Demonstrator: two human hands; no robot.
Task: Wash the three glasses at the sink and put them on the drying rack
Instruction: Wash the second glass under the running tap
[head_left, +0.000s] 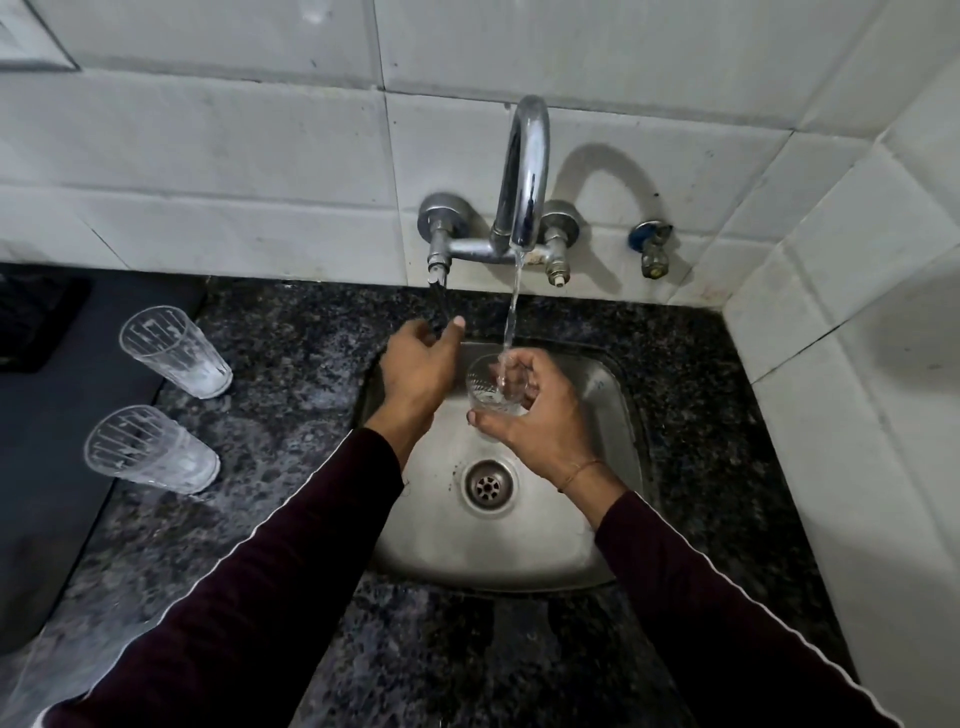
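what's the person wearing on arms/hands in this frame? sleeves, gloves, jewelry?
Both arms are in long dark maroon sleeves, each with a thin white piping line running along its length, ending at the wrists. Left hand and right hand are bare: no gloves. A thin thread or bracelet circles the right wrist. No rings or watch can be made out.

Two glasses apparently stand left of sink.

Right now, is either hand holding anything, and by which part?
The right hand grips a clear drinking glass around its side wall, under the running tap. The left hand holds nothing.
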